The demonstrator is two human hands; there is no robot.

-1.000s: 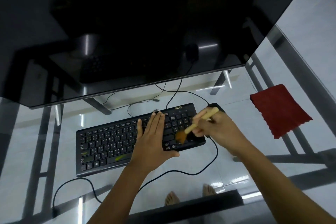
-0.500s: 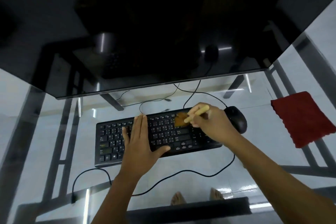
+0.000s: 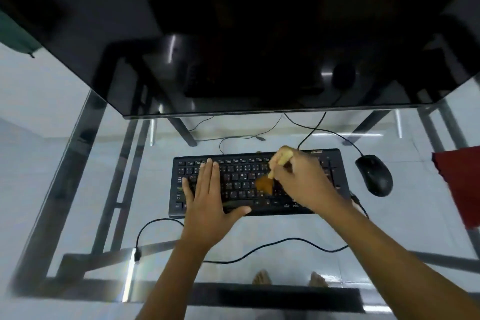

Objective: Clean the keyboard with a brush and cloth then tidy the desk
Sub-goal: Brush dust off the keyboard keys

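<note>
Brushing is under way. The right hand [image 3: 304, 182] is gripping the brush [image 3: 265, 184], fingers clamped on its handle, bristles touching the middle keys of the keyboard [image 3: 239, 176] on the glass worktop [image 3: 415, 215]. The left hand [image 3: 207, 195] is pressing flat, fingers straight and together. The red cloth [image 3: 459, 184] is lying unused at the right, so wiping and tidying likely remain.

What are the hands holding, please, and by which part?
The right hand grips the brush by its handle; the left hand rests flat on the keyboard.
</note>
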